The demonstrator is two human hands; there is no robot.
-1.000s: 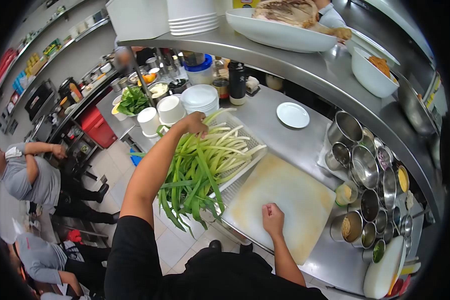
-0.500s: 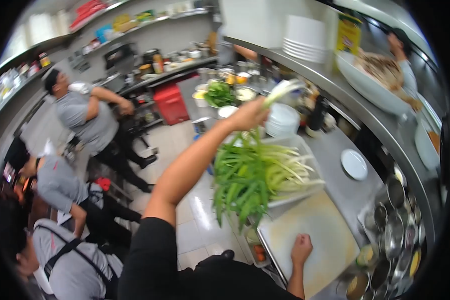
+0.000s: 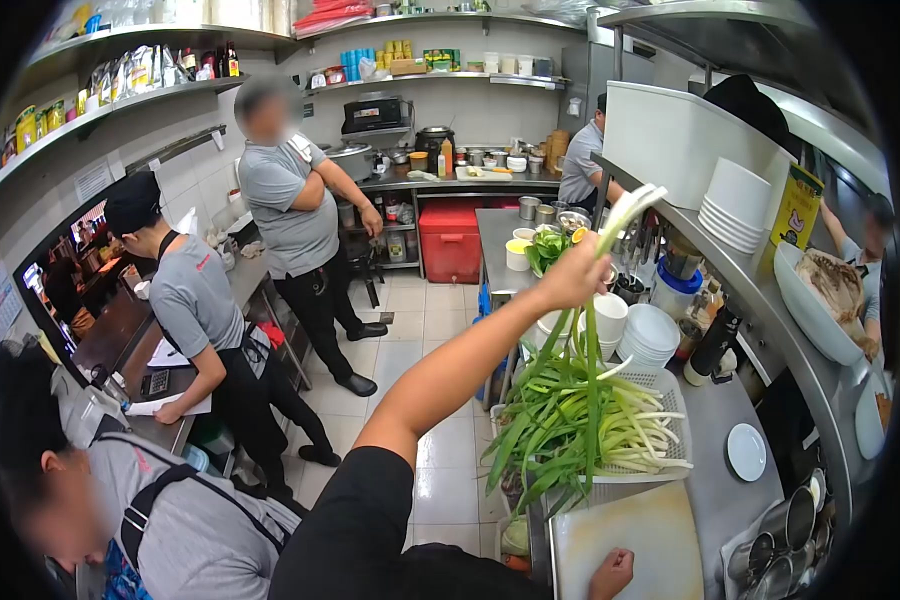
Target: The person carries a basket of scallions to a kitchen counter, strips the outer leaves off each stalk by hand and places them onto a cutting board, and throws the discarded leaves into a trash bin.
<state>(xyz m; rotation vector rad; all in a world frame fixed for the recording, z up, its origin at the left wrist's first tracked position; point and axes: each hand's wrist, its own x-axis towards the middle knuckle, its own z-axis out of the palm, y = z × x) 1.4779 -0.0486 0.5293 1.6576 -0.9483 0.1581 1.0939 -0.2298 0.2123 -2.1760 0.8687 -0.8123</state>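
Note:
My left hand [image 3: 576,273] is raised with the fingers closed round a few spring onions [image 3: 630,208]. Their white ends point up and right, and the long green leaves hang down. Beneath it, a white perforated basket [image 3: 678,400] holds a heap of spring onions [image 3: 610,425], leaves spilling over its left side. The hanging leaves overlap the heap. My right hand [image 3: 611,574] is closed in a fist at the lower edge of the view, over a worn white cutting board [image 3: 630,530]; nothing shows in it.
Stacked white bowls [image 3: 650,330] stand behind the basket. A small white plate [image 3: 745,452] lies on the steel counter, with metal pots [image 3: 785,530] nearer me. An overhead steel shelf [image 3: 820,380] runs along the right. Several co-workers [image 3: 205,310] stand left and at the back; a red bin [image 3: 450,243] is behind.
The camera view has tilted up and turned, so the basket and board sit lower. My left hand still grips spring onions, raised clear above the basket. My right hand stays closed.

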